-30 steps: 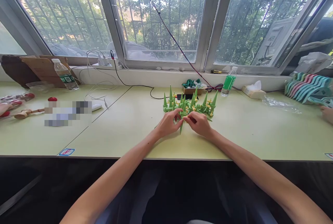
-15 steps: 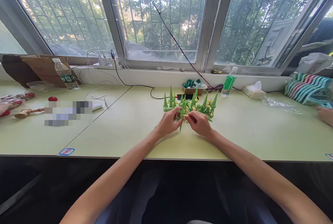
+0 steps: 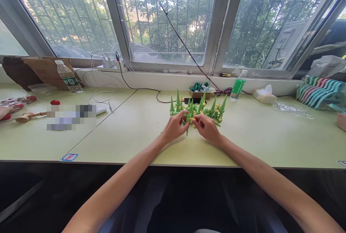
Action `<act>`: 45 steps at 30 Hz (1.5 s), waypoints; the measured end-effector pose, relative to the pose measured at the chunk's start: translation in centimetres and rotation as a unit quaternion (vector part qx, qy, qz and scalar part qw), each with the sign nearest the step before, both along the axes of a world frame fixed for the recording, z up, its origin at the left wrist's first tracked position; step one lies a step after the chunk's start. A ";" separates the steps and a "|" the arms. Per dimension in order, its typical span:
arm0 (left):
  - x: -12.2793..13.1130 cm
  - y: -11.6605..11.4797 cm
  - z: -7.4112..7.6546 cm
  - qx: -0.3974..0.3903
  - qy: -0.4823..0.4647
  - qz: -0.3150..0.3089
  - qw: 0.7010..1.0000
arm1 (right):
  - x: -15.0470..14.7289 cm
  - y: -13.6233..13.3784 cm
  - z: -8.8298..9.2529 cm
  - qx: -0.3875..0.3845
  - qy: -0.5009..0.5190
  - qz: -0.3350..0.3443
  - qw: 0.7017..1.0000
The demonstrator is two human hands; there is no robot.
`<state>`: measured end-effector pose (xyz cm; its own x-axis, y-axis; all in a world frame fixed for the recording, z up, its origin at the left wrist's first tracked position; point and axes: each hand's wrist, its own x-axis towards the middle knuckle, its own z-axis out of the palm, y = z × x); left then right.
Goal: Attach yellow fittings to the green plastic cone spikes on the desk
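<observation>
My left hand (image 3: 175, 127) is closed around a green plastic piece with pointed spikes (image 3: 187, 117), held just above the table. One spike of it points down below my fingers. My right hand (image 3: 207, 127) pinches a small yellow piece (image 3: 192, 119) against the right side of the green one. Behind both hands stand several green cone-shaped spikes (image 3: 222, 109) with small yellow parts among them. My fingers hide part of the pieces, and I cannot tell how they join.
A small brown box with green wrapping (image 3: 200, 92) sits behind the spikes. Around it are a green-labelled bottle (image 3: 238, 86), a tissue box (image 3: 264, 95) and coloured hangers (image 3: 321, 94). On the left lie a wooden toy (image 3: 29, 117) and a red ball (image 3: 55, 102). Another person's hand (image 3: 341, 121) shows at the right edge.
My hands stay almost in place, with the yellow piece showing slightly more at my right fingertips. The other person's hand at the right edge has shifted outward.
</observation>
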<state>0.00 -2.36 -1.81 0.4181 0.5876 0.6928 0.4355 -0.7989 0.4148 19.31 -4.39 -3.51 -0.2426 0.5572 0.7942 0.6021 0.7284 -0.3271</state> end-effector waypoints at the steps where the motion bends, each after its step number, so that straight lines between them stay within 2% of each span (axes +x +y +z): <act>1: 0.0 0.0 0.0 0.000 0.000 0.000 1.000 | 0.0 0.0 0.0 -0.002 0.002 -0.004 1.000; 30: -0.1 -0.2 0.0 0.005 0.007 -0.014 1.000 | 0.1 -0.3 0.1 -0.076 -0.031 -0.026 0.996; 45: -0.2 -0.1 -0.1 -0.003 0.015 -0.032 0.999 | 0.2 -0.1 -0.1 -0.082 -0.049 -0.031 0.995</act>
